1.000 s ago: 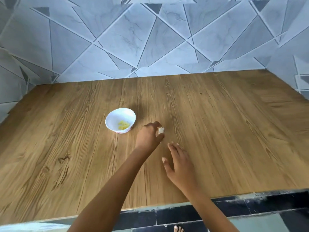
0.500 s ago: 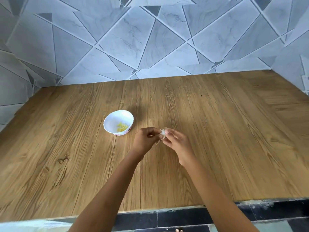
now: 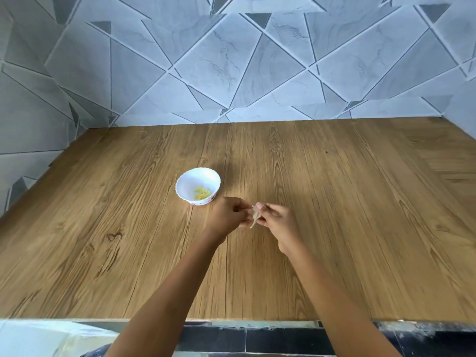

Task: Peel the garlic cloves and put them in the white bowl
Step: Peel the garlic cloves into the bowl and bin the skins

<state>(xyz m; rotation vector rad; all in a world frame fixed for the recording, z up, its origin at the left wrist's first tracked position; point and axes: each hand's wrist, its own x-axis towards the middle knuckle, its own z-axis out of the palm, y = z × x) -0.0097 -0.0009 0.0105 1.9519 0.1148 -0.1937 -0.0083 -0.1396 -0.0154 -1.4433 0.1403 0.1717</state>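
Left hand [image 3: 226,217]: fingers curled, pinching the garlic clove [image 3: 255,214] at its fingertips, above the tabletop [image 3: 334,228].
Right hand [image 3: 277,222]: meets the left fingertip to fingertip and pinches the same clove from the other side.
Hands, overall: together, both clamped on the one clove between them.
Changed, right hand: a second ago it hung open and apart, nearer the body than the left; now it has closed in on the clove.
Changed, left hand: it carried the clove alone; now it shares it.
Skin [image 3: 253,224]: a thin pale strip now dangles below the clove, between the two hands.
Meaning: peeling of this clove looks begun but not finished; how much skin is left is too small to tell.
White bowl [image 3: 195,177]: just beyond the left hand and slightly to its left, not touched.
Peeled cloves [image 3: 202,194]: yellowish pieces already lie in the bowl.
Next, likely: strip the rest, then a short reach to the bowl.
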